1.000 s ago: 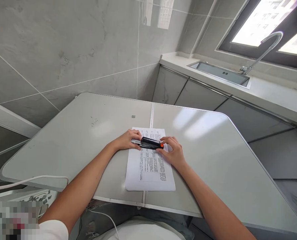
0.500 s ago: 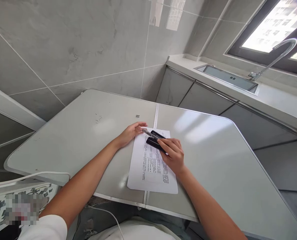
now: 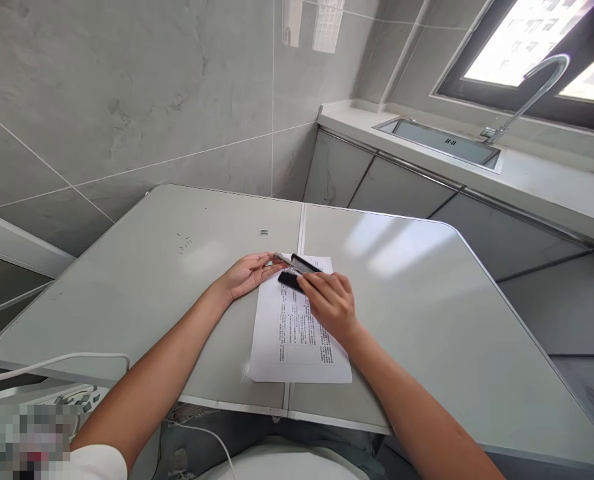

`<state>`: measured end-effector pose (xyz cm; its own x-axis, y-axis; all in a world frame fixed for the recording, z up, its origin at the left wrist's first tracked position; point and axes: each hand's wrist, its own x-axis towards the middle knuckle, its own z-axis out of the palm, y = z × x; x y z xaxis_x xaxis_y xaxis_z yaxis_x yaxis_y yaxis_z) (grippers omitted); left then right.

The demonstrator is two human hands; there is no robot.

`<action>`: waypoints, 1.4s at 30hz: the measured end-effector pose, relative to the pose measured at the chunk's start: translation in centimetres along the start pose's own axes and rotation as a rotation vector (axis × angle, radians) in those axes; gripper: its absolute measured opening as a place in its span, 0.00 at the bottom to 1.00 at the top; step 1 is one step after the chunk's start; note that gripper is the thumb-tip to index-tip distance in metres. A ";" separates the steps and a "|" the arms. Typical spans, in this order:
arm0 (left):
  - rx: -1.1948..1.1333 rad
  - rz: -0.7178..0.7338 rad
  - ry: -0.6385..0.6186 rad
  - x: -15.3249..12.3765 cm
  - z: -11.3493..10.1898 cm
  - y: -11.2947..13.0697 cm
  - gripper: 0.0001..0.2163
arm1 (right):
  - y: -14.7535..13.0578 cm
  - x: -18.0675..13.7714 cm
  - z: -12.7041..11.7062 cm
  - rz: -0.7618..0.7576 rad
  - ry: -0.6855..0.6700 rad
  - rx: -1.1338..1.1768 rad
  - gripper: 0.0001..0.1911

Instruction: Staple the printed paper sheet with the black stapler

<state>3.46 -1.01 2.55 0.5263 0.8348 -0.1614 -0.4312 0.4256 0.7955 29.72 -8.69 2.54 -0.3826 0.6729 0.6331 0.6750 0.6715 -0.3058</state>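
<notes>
A black stapler [image 3: 293,281] is spread apart above the printed sheet, its metal staple rail [image 3: 283,259] pointing left between the black parts. My right hand [image 3: 331,303] is closed around the back of the stapler. At the rail's tip, my left hand [image 3: 249,275] has its fingers closed about the metal end, palm turned partly up. The exact fingertip contact is too small to make out. Beneath both hands lies the white paper sheet [image 3: 267,357] with printed text, across the table's centre seam.
On the pale folding table [image 3: 401,360], short staple strips [image 3: 264,232] lie beyond my left hand and loose staples [image 3: 184,244] farther left. A white cable [image 3: 51,361] crosses the left edge. A counter with a sink [image 3: 441,143] stands at the back right.
My left fingers have closed in on the rail's tip. The stapler and my right hand have shifted slightly left in view, and the camera view has also turned a little.
</notes>
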 end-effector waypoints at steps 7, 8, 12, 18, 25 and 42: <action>0.040 0.126 0.231 0.5 -0.4 0.2 0.11 | -0.1 0.5 -1.0 0.453 -0.002 0.392 0.11; 0.079 0.125 0.240 0.5 -0.2 0.2 0.12 | 0.0 0.4 -0.9 0.467 -0.063 0.433 0.11; 0.308 0.145 0.230 0.1 0.3 0.2 0.22 | 0.5 0.5 -0.8 0.445 -0.233 0.469 0.11; 0.549 0.211 0.102 -0.7 1.5 0.1 0.23 | 0.3 1.4 -1.6 0.146 -0.125 0.288 0.20; 0.626 0.253 0.043 -1.7 2.6 0.3 0.21 | -2.3 2.0 -1.4 -0.109 -0.264 0.085 0.31; 0.660 0.320 0.047 -1.7 2.8 0.1 0.17 | -2.0 1.9 -1.1 -0.063 -0.236 0.228 0.26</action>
<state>4.58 -3.38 4.56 0.4103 0.9034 0.1242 -0.0195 -0.1275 0.9916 28.29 -9.11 5.11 -0.5726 0.6634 0.4816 0.4971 0.7481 -0.4395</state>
